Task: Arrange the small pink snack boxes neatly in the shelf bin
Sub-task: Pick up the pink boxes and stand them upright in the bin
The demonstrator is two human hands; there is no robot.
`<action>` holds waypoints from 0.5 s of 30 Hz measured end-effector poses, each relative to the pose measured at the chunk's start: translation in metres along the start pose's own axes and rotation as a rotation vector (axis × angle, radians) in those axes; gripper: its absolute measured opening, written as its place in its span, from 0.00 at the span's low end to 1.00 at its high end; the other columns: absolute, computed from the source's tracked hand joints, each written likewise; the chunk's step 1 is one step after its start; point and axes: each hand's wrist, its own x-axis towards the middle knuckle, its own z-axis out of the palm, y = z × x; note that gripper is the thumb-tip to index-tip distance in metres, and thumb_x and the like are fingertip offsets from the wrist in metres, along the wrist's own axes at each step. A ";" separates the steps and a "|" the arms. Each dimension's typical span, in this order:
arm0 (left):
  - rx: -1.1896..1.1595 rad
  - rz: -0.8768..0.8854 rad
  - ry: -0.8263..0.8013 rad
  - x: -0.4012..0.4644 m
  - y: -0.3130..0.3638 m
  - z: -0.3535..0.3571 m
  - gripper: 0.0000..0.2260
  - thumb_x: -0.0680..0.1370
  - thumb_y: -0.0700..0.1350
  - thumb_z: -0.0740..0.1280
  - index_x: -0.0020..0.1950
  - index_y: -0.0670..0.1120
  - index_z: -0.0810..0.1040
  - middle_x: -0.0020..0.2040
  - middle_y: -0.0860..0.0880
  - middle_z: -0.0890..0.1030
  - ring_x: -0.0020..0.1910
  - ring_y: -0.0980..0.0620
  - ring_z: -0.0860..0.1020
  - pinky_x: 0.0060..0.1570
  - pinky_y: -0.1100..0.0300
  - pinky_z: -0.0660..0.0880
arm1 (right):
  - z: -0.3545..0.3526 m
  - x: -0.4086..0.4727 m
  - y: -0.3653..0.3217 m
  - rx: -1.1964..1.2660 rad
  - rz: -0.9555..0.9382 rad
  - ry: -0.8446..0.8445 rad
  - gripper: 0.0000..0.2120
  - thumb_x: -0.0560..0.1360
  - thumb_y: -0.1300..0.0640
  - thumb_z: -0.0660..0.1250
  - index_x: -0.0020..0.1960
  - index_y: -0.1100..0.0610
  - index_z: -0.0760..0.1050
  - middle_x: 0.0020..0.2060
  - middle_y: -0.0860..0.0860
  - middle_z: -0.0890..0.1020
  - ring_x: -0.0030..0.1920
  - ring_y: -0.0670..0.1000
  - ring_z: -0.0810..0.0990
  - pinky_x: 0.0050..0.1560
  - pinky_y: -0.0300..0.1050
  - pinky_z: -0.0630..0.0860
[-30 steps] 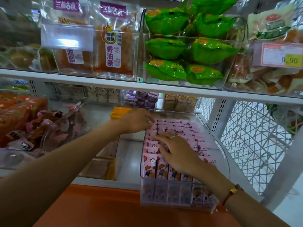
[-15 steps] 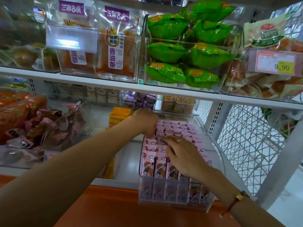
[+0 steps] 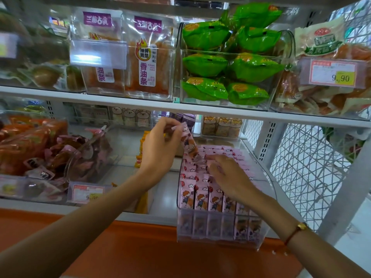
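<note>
- The left hand (image 3: 160,146) pinched one pink snack box (image 3: 188,141) by its upper end, holding it tilted just above the back rows of the shelf bin (image 3: 267,177).
- The right hand (image 3: 230,177) lay flat on the rows of pink boxes (image 3: 200,195) inside the bin, fingers spread and relaxed, fingertips close to the lifted box's lower end.
- The boxes stood upright in tight rows, cartoon faces toward the front; the clear bin sat on the lower shelf (image 3: 164,197), its front edge over an orange ledge (image 3: 140,247).
- To the left stood a clear bin of pink and brown wrapped sweets (image 3: 80,155) with a price tag (image 3: 88,192) at its front.
- The upper shelf (image 3: 140,104) carried clear bins of orange strip packets (image 3: 148,63) and green packets (image 3: 230,65), and a tag reading 9.90 (image 3: 333,74) at the right.
- A white wire mesh panel (image 3: 305,167) closed the shelving's right side.
- A thin bracelet (image 3: 297,229) circled the right wrist.
</note>
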 end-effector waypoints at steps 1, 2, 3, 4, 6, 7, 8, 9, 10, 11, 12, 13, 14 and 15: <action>-0.029 0.018 0.028 -0.005 0.006 -0.002 0.03 0.79 0.47 0.65 0.47 0.55 0.74 0.43 0.55 0.80 0.42 0.61 0.78 0.41 0.65 0.79 | -0.003 -0.002 -0.007 0.103 -0.003 0.034 0.18 0.81 0.48 0.55 0.70 0.48 0.67 0.67 0.50 0.73 0.61 0.46 0.73 0.64 0.48 0.69; -0.048 0.026 0.046 -0.009 0.012 -0.003 0.03 0.79 0.46 0.65 0.47 0.54 0.75 0.43 0.55 0.80 0.42 0.61 0.78 0.41 0.66 0.78 | -0.006 -0.005 -0.014 0.197 -0.014 0.049 0.20 0.80 0.45 0.56 0.71 0.47 0.65 0.68 0.47 0.71 0.64 0.46 0.70 0.65 0.47 0.67; -0.064 0.031 0.050 -0.013 0.017 -0.003 0.02 0.79 0.46 0.65 0.48 0.53 0.76 0.44 0.55 0.80 0.43 0.62 0.79 0.41 0.66 0.78 | -0.008 -0.008 -0.022 0.282 -0.033 0.049 0.23 0.77 0.40 0.57 0.71 0.45 0.64 0.68 0.45 0.70 0.64 0.44 0.69 0.64 0.45 0.65; -0.080 0.039 0.048 -0.018 0.022 -0.003 0.02 0.79 0.46 0.66 0.50 0.51 0.77 0.44 0.55 0.81 0.43 0.61 0.79 0.41 0.67 0.78 | -0.010 -0.011 -0.030 0.344 -0.057 0.045 0.27 0.74 0.37 0.57 0.71 0.43 0.63 0.67 0.43 0.70 0.64 0.41 0.69 0.63 0.42 0.66; -0.132 0.058 0.038 -0.026 0.030 -0.003 0.03 0.79 0.45 0.66 0.51 0.49 0.78 0.44 0.56 0.81 0.44 0.62 0.80 0.40 0.70 0.76 | -0.011 -0.018 -0.043 0.387 -0.115 0.061 0.28 0.72 0.36 0.59 0.70 0.43 0.65 0.60 0.38 0.74 0.58 0.33 0.72 0.56 0.33 0.70; -0.168 0.062 0.030 -0.030 0.032 -0.003 0.03 0.79 0.45 0.66 0.51 0.49 0.78 0.44 0.57 0.82 0.45 0.62 0.80 0.41 0.71 0.75 | -0.010 -0.020 -0.046 0.386 -0.132 0.088 0.24 0.74 0.39 0.61 0.68 0.43 0.66 0.56 0.36 0.75 0.53 0.31 0.74 0.50 0.29 0.72; -0.199 0.060 0.021 -0.033 0.033 -0.003 0.04 0.79 0.45 0.66 0.52 0.49 0.78 0.45 0.56 0.82 0.46 0.62 0.80 0.42 0.71 0.75 | -0.009 -0.021 -0.047 0.382 -0.132 0.125 0.19 0.75 0.44 0.64 0.65 0.44 0.68 0.52 0.35 0.76 0.50 0.31 0.76 0.46 0.27 0.73; -0.213 0.054 0.015 -0.036 0.032 -0.005 0.06 0.79 0.45 0.65 0.54 0.48 0.78 0.47 0.56 0.82 0.47 0.63 0.80 0.42 0.71 0.75 | -0.009 -0.022 -0.047 0.391 -0.120 0.165 0.16 0.76 0.47 0.65 0.62 0.44 0.69 0.51 0.37 0.77 0.48 0.32 0.77 0.45 0.27 0.74; -0.204 0.047 0.011 -0.039 0.029 -0.007 0.07 0.80 0.45 0.64 0.57 0.48 0.78 0.49 0.56 0.81 0.49 0.65 0.79 0.43 0.72 0.75 | -0.010 -0.022 -0.045 0.423 -0.086 0.200 0.14 0.75 0.49 0.67 0.59 0.45 0.70 0.51 0.40 0.78 0.48 0.35 0.78 0.46 0.28 0.74; -0.178 0.034 0.007 -0.042 0.024 -0.010 0.09 0.80 0.44 0.63 0.59 0.47 0.77 0.51 0.56 0.81 0.50 0.66 0.78 0.44 0.73 0.74 | -0.012 -0.023 -0.042 0.488 -0.029 0.227 0.12 0.75 0.50 0.68 0.57 0.45 0.71 0.51 0.42 0.79 0.49 0.37 0.79 0.47 0.31 0.75; -0.145 0.014 -0.003 -0.044 0.019 -0.013 0.10 0.81 0.43 0.62 0.61 0.47 0.76 0.52 0.56 0.80 0.50 0.66 0.77 0.45 0.74 0.73 | -0.014 -0.024 -0.039 0.567 0.039 0.249 0.11 0.74 0.50 0.68 0.55 0.45 0.71 0.51 0.43 0.80 0.49 0.38 0.79 0.46 0.32 0.76; -0.111 -0.006 -0.024 -0.047 0.015 -0.016 0.10 0.80 0.42 0.62 0.61 0.48 0.76 0.52 0.56 0.80 0.50 0.66 0.76 0.45 0.74 0.72 | -0.016 -0.024 -0.035 0.636 0.101 0.265 0.11 0.73 0.49 0.69 0.54 0.45 0.72 0.50 0.44 0.81 0.49 0.39 0.80 0.43 0.31 0.76; -0.079 -0.018 -0.053 -0.049 0.011 -0.017 0.10 0.80 0.40 0.63 0.60 0.48 0.76 0.51 0.56 0.79 0.50 0.66 0.76 0.45 0.74 0.72 | -0.017 -0.025 -0.033 0.683 0.151 0.274 0.11 0.73 0.48 0.69 0.54 0.47 0.73 0.50 0.45 0.81 0.49 0.41 0.81 0.41 0.31 0.76; -0.056 -0.018 -0.085 -0.051 0.009 -0.018 0.10 0.79 0.40 0.64 0.59 0.50 0.76 0.51 0.56 0.79 0.50 0.65 0.77 0.45 0.74 0.73 | -0.017 -0.025 -0.031 0.715 0.193 0.273 0.13 0.73 0.48 0.69 0.55 0.48 0.73 0.51 0.47 0.82 0.50 0.43 0.82 0.41 0.33 0.77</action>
